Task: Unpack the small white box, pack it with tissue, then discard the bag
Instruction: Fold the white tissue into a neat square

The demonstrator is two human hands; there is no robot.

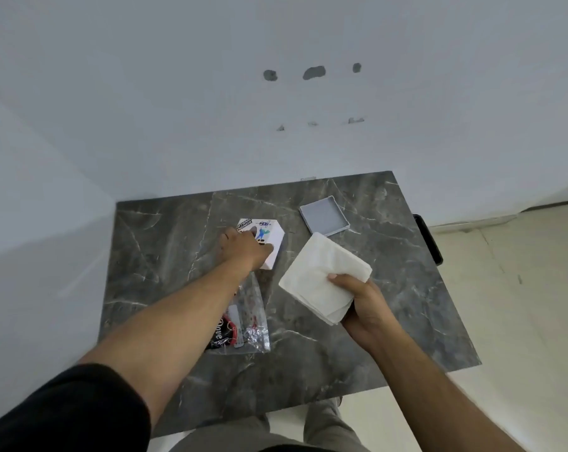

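Note:
The small white box [273,247] lies on the dark marble table [390,314], with stickers [260,228] on top of it. My left hand [243,247] rests on the box and stickers, fingers curled over them. My right hand [362,308] holds a folded stack of white tissue [322,278] just above the table, to the right of the box. The box lid [323,215], white and upturned, sits at the back right. A clear plastic bag [246,324] with red and black items inside lies under my left forearm.
A white wall stands right behind the table. A dark object [428,238] hangs at the table's right edge. Pale floor shows to the right, and my legs are below the near edge.

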